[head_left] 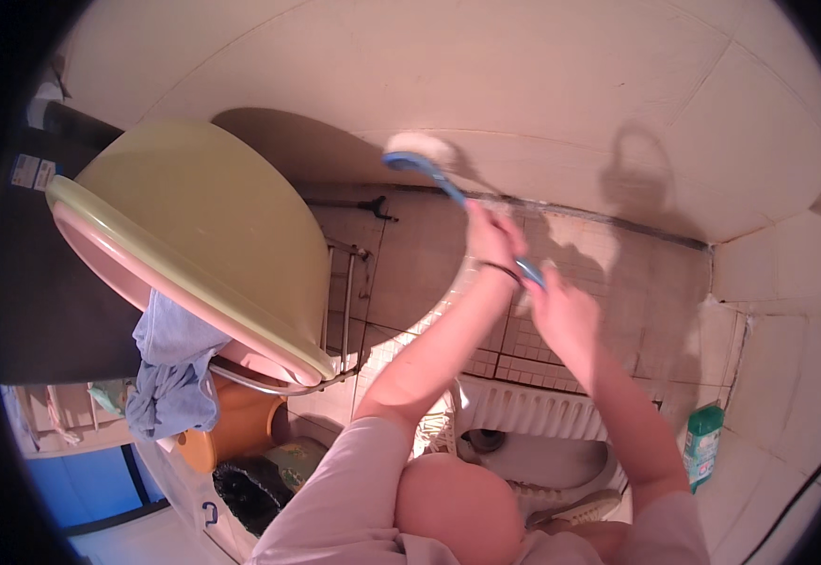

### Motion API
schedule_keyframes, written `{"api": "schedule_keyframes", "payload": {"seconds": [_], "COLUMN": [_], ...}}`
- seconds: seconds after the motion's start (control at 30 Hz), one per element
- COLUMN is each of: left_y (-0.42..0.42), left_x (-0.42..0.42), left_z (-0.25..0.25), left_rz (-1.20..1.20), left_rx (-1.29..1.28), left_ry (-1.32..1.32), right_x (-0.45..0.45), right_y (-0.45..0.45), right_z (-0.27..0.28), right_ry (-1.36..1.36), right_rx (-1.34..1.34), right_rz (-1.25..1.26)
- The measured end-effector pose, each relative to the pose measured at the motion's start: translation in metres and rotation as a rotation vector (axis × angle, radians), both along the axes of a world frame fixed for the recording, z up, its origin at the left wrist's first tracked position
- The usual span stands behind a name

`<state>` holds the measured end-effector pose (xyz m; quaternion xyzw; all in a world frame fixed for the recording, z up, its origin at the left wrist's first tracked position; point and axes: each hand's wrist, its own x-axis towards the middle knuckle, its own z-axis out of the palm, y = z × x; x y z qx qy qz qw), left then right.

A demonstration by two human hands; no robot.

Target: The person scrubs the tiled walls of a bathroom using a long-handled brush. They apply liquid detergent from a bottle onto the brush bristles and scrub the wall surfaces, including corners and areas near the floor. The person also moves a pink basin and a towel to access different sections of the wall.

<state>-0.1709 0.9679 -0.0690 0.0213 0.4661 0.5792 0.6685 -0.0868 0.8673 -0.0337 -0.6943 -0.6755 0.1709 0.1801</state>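
Note:
Both of my hands grip the blue handle [446,182] of a long-handled scrub brush. My left hand [492,233] is closed around the middle of the handle, with a dark band at the wrist. Lower down, my right hand [564,311] holds the handle's end and looks slightly blurred. White bristles [421,147] face the lower part of a pale tiled wall [509,85], just above the floor seam. They appear to touch the wall or lie very close to it.
A squat toilet [545,459] lies below my arms. To the left, a green and pink basin [213,205] leans on a metal rack [343,304], a blue cloth [177,367] over its rim. An orange bucket [241,424], black bag [248,491] and green bottle [704,445] stand nearby.

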Motion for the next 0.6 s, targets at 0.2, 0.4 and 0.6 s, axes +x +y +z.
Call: {"api": "schedule_keyframes", "payload": {"seconds": [0.2, 0.4, 0.6], "left_y": [0.066, 0.017, 0.069], "left_x": [-0.124, -0.033, -0.120], "left_z": [-0.051, -0.084, -0.082], "left_rz": [0.048, -0.121, 0.119], "left_rx": [-0.167, -0.459, -0.245], "left_ry": [-0.017, 0.140, -0.037], "right_x": [-0.101, -0.036, -0.097], "right_y": [0.074, 0.023, 0.079], "right_z": [-0.025, -0.036, -0.039], "right_ry": [-0.008, -0.123, -0.105], "right_rx": [-0.116, -0.411, -0.237], "right_rz": [0.182, 0.058, 0.168]}}
